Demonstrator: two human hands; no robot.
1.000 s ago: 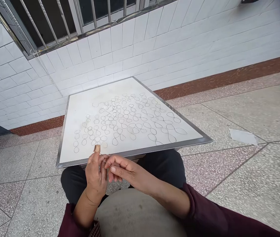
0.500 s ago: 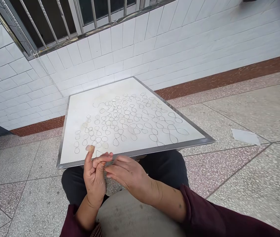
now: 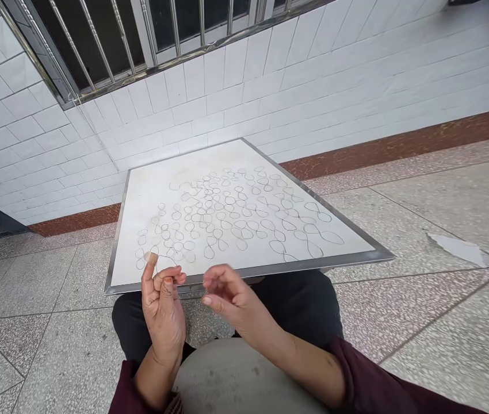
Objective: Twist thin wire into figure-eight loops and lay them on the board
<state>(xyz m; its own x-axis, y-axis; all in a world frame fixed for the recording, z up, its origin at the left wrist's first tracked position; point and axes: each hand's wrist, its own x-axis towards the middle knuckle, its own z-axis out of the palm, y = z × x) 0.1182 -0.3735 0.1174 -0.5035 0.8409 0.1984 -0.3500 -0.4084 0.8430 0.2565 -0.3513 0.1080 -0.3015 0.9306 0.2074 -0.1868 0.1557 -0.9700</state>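
Head view is giving me two bare hands at the near edge of a white, metal-edged surface (image 3: 147, 184) that is stretching out beyond both grips. The left grip (image 3: 164, 319) is pressing its thumb against bent fingers, and I am judging that it is pinching a thin dark strand (image 3: 167, 256), which is arching just above those fingertips; the contact is too fine for me to confirm. A beige wrap (image 3: 152, 259) is covering the tip of its raised finger. The right grip (image 3: 241, 305) is standing open, just right of the left one and apart from it, with nothing showing between thumb and fingers. Thin figure-eight loops (image 3: 229, 201) are lying spread out beyond both grips. I am reading the step in hand as handling one strand at the fingertips. The next move, I am thinking, is calling for a light, steady left pinch.
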